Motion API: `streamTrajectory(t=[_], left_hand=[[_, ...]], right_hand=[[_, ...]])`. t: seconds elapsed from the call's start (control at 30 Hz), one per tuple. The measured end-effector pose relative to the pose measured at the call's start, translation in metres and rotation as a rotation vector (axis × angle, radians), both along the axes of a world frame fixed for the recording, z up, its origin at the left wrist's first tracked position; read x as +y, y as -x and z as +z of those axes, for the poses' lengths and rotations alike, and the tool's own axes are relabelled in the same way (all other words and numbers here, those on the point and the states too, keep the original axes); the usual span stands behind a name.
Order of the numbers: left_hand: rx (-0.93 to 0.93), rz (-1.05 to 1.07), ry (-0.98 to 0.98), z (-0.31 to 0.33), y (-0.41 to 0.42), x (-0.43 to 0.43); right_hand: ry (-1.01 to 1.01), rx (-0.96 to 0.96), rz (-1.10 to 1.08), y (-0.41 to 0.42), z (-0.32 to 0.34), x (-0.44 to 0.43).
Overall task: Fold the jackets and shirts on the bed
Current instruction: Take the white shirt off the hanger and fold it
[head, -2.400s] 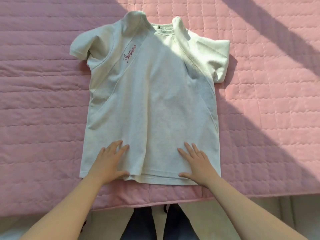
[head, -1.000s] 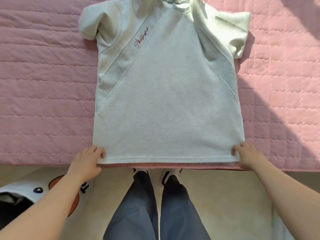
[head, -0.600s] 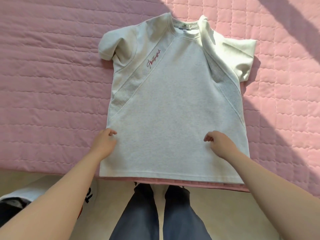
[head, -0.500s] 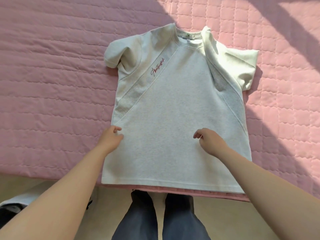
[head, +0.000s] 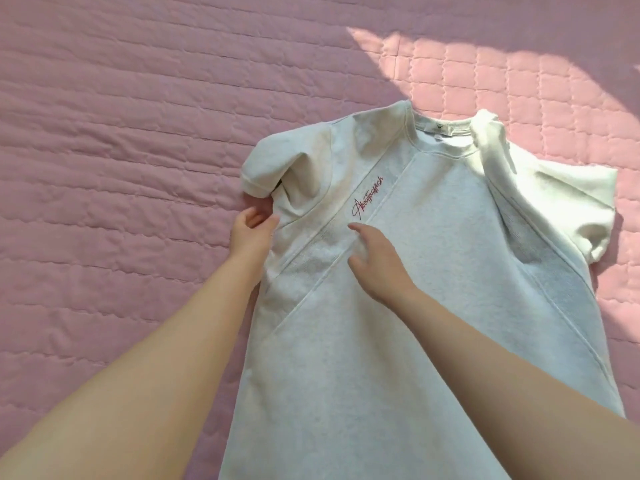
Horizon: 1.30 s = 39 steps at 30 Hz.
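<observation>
At the shirt (head: 433,271) edge on the wide quilt (head: 121,133), left hand (head: 251,235) pinches it, right hand (head: 377,263) presses flat.

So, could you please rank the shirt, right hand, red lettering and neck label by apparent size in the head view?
1. shirt
2. right hand
3. red lettering and neck label, too alike to rank

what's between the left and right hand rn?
Head view: only shirt, its textured diagonal panel just below the red script logo. Left hand at the shirt's edge, right hand flat on it.
</observation>
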<state>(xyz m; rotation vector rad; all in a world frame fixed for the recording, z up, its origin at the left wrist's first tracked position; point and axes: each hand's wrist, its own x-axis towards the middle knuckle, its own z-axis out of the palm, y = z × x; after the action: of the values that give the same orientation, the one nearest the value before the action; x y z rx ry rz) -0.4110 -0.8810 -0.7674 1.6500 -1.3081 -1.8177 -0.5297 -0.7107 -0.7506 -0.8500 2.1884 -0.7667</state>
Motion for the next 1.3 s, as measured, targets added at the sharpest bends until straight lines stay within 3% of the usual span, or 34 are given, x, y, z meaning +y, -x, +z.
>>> streamTrajectory(t=[0.17,0.37,0.53,0.67,0.77,0.93,1.07,1.3], left_hand=[[0.168,-0.055,0.010,-0.013,0.031,-0.056],[0.263,-0.059,0.076,0.019,0.051,-0.094],[0.229,-0.026,0.312,0.035,0.052,-0.130],[0.010,-0.229,0.019,0.025,0.042,-0.125],[0.047,-0.208,-0.164,0.015,0.027,-0.113],[0.122,-0.582,-0.109,0.010,0.013,-0.098],[0.040,-0.790,-0.163,0.012,0.006,-0.098],[0.167,-0.548,-0.302,0.009,-0.028,-0.096]], right_hand=[[0.065,0.144,0.113,0.025,-0.018,-0.058],[0.121,0.227,-0.036,0.050,-0.009,-0.092],[0.178,0.270,-0.022,0.069,0.008,-0.131],[0.009,0.278,0.161,0.064,0.005,-0.160],[-0.087,0.269,0.197,0.061,-0.001,-0.172],[-0.117,0.327,0.206,0.073,0.003,-0.192],[-0.191,0.377,0.404,0.075,0.004,-0.208],[-0.270,0.431,0.496,0.065,-0.004,-0.215]])
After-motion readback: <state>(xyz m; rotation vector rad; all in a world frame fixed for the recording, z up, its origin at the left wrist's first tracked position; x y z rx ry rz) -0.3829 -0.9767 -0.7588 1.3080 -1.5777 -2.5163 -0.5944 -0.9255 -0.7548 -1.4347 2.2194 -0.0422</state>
